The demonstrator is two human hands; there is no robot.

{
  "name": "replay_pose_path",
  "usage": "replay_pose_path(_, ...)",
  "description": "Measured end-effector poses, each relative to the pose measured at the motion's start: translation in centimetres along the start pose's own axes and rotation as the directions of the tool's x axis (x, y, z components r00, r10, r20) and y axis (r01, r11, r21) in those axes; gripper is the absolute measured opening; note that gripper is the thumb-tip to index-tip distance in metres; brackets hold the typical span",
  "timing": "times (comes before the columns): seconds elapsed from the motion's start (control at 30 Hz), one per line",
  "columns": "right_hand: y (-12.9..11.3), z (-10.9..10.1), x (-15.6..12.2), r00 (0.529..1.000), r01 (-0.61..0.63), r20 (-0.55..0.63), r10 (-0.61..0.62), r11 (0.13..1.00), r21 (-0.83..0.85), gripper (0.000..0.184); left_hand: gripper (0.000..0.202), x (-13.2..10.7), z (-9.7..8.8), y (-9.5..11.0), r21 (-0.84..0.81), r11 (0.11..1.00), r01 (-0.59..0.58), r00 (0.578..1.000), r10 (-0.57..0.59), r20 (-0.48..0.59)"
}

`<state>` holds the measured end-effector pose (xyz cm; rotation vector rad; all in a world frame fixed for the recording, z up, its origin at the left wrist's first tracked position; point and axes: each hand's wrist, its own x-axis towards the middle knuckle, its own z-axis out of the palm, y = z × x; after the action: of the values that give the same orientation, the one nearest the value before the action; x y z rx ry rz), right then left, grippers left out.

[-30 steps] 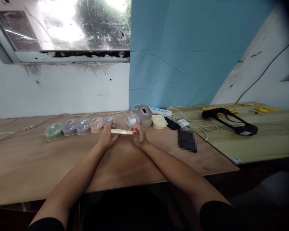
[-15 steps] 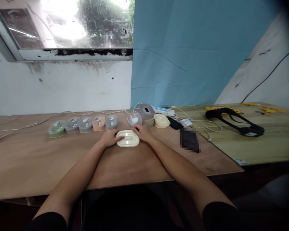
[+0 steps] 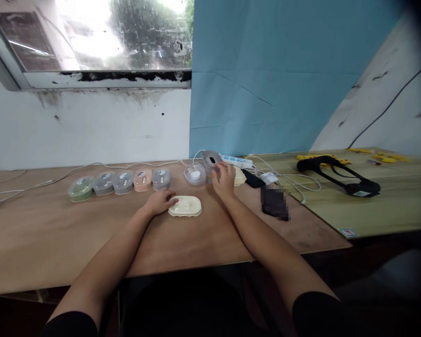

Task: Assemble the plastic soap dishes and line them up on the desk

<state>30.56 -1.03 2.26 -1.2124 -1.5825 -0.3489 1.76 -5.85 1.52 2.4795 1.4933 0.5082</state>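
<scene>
A cream oval lid (image 3: 185,206) lies flat on the brown table (image 3: 56,238). My left hand (image 3: 159,201) rests at its left edge, thumb touching the rim, fingers loosely curled and holding nothing. My right hand (image 3: 225,179) has reached back to a small stack of coloured boxes topped by a grey piece (image 3: 211,160), and its fingers close around the stack's right side. A clear lidded box (image 3: 194,174) stands just left of the stack. A cream box (image 3: 239,176) is partly hidden behind my right hand.
A row of lidded boxes stands at the back left: green (image 3: 80,188), several grey, one pink (image 3: 142,179). White cables and a power strip (image 3: 235,161) lie behind. A black blurred object (image 3: 274,202), a black strap (image 3: 337,172) and yellow pieces (image 3: 382,158) lie to the right.
The cream lid was held in the air between both hands, then laid flat on the table. My right hand left it and reached back to the stack of boxes.
</scene>
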Motion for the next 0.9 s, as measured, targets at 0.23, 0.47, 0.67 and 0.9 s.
replay_pose_path(0.23, 3.0, 0.5, 0.1, 0.994, -0.092, 0.045, 0.099, 0.985, -0.145, 0.04, 0.044, 0.0, -0.1, 0.1, -0.005, 1.0, -0.001, 1.0, 0.001, 0.002)
replay_pose_path(0.47, 3.3, 1.0, 0.0, 0.989, -0.086, 0.123, 0.083, 0.996, 0.019, 0.032, 0.045, 0.0, 0.0, -0.1, -0.007, 1.0, -0.002, 1.0, 0.002, -0.003)
replay_pose_path(0.67, 3.4, 0.8, 0.3, 0.993, -0.115, 0.013, 0.114, 0.987, 0.111, 0.026, 0.044, 0.1, 0.0, -0.1, -0.023, 1.0, -0.001, 1.0, 0.001, 0.004)
replay_pose_path(0.9, 1.1, -0.1, 0.3, 0.993, -0.036, -0.099, 0.065, 0.96, 0.276, 0.025, 0.046, 0.2, 0.5, -0.6, -0.097, 0.995, -0.016, 0.999, 0.012, -0.041)
